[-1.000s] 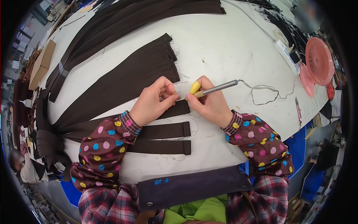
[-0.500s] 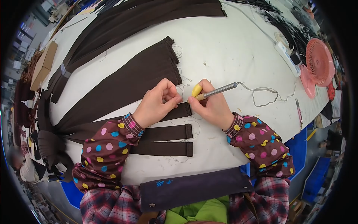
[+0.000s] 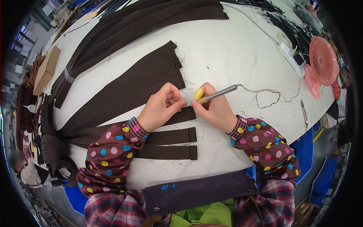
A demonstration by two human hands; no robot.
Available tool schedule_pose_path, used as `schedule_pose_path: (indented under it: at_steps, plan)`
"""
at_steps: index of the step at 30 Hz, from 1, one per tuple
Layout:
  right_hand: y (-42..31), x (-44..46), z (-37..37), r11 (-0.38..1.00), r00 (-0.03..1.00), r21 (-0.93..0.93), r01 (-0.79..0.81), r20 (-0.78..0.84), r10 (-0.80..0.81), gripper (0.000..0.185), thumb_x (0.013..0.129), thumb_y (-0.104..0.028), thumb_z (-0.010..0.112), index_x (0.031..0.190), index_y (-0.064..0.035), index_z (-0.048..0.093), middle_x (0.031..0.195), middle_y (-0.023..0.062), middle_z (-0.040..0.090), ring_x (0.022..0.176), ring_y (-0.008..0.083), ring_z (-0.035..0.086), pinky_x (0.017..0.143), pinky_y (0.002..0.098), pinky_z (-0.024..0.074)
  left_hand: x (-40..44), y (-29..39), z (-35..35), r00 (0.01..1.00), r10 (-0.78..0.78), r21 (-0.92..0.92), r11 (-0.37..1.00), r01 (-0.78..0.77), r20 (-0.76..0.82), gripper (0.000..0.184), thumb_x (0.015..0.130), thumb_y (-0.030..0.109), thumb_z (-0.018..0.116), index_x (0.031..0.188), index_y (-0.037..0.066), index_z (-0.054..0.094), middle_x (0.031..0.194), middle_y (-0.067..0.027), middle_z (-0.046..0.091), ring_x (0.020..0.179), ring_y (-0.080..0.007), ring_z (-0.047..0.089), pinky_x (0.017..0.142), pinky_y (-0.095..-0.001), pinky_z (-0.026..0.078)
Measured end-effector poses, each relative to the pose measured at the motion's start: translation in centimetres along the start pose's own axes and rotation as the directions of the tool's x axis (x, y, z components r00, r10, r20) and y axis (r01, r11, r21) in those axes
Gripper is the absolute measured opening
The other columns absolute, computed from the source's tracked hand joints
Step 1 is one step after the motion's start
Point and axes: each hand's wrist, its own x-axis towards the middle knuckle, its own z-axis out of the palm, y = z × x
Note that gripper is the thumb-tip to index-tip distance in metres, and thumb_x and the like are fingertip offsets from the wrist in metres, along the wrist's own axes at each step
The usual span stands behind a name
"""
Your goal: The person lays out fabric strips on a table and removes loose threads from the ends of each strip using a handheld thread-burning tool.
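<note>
Dark brown fabric strips fan out over the white table, one strip [image 3: 185, 114] ending under my hands with a stitched edge. My left hand [image 3: 162, 106] is pinched above that strip's end; what its fingertips hold is too small to make out. My right hand [image 3: 214, 108] grips a corded pen-like tool [image 3: 223, 92] with a metal barrel, its tip near the strip's end. A yellow cover [image 3: 199, 92] sits on a right finger. Two more strip ends [image 3: 187, 135] lie nearer to me, and a wide stack of strips [image 3: 151, 72] with loose threads lies beyond.
Another bundle of strips [image 3: 151, 19] crosses the far side. On the right are a pink fan [image 3: 323, 61], a white power strip [image 3: 290, 58] and small snips [image 3: 304, 112]. A cardboard box [image 3: 46, 71] stands at the left. A person [image 3: 28, 170] is at the far left.
The view has shifted slightly, with the strips now a little lower and further right. Both hands keep nearly the same pose, and the tool has stayed in my right hand.
</note>
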Motion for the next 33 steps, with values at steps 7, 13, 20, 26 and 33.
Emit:
schedule_pose_path:
  at_steps: [7, 13, 20, 26, 33]
  plan:
    - [-0.1, -0.2, -0.3, 0.999, 1.0, 0.039, 0.016, -0.028, -0.015, 0.023, 0.084, -0.012, 0.064, 0.086, -0.0037, 0.043, 0.063, 0.0057, 0.053, 0.052, 0.0126, 0.052, 0.048, 0.0278, 0.0401, -0.3, 0.6, -0.1, 0.991, 0.122, 0.23, 0.968, -0.105, -0.063, 0.021, 0.086, 0.007, 0.064, 0.095, 0.004, 0.045, 0.084, -0.0012, 0.059, 0.067, -0.0051, 0.053, 0.055, -0.0202, 0.043]
    - [0.3, -0.3, -0.5, 0.995, 0.995, 0.091, 0.03, -0.096, -0.021, 0.023, 0.086, -0.015, 0.063, 0.087, -0.0042, 0.043, 0.063, 0.0047, 0.052, 0.054, 0.012, 0.052, 0.049, 0.0281, 0.0401, -1.4, 1.6, 0.0, 0.954, 0.286, 0.766, 0.593, -0.25, 0.091, 0.041, 0.072, 0.037, 0.078, 0.094, 0.009, 0.058, 0.089, -0.0035, 0.06, 0.072, -0.0188, 0.063, 0.063, -0.0295, 0.051]
    - [0.2, -0.4, -0.8, 0.994, 0.993, 0.097, 0.046, -0.11, -0.036, 0.02, 0.087, -0.008, 0.062, 0.087, -0.0032, 0.043, 0.071, 0.0, 0.051, 0.06, 0.0028, 0.048, 0.051, 0.0202, 0.0414, -1.3, 2.7, 0.3, 0.988, 0.136, 0.779, 0.611, -0.144, 0.076, 0.041, 0.072, 0.037, 0.078, 0.089, 0.008, 0.055, 0.083, -0.0041, 0.057, 0.072, -0.0194, 0.061, 0.063, -0.0299, 0.05]
    - [0.7, -0.3, -1.0, 0.992, 0.983, 0.099, 0.078, -0.172, -0.06, 0.022, 0.086, -0.012, 0.063, 0.089, -0.0035, 0.043, 0.067, 0.0042, 0.054, 0.056, 0.0097, 0.052, 0.051, 0.0246, 0.0421, -2.1, 5.3, -0.5, 0.973, 0.233, 0.779, 0.61, -0.148, 0.003, 0.029, 0.081, 0.032, 0.071, 0.094, 0.01, 0.057, 0.09, -0.004, 0.058, 0.075, -0.0196, 0.063, 0.059, -0.0295, 0.05]
    - [0.7, -0.3, -1.3, 0.994, 0.984, 0.09, 0.068, -0.168, -0.052, 0.021, 0.085, -0.01, 0.064, 0.088, -0.0028, 0.044, 0.066, 0.0018, 0.053, 0.057, 0.0051, 0.049, 0.05, 0.0221, 0.0405, -5.8, 16.4, 3.1, 0.567, 0.728, 0.369, 0.442, -0.818, 0.385, 0.026, 0.076, 0.022, 0.074, 0.099, 0.015, 0.063, 0.087, -0.0002, 0.061, 0.062, -0.0113, 0.057, 0.047, -0.0217, 0.043]
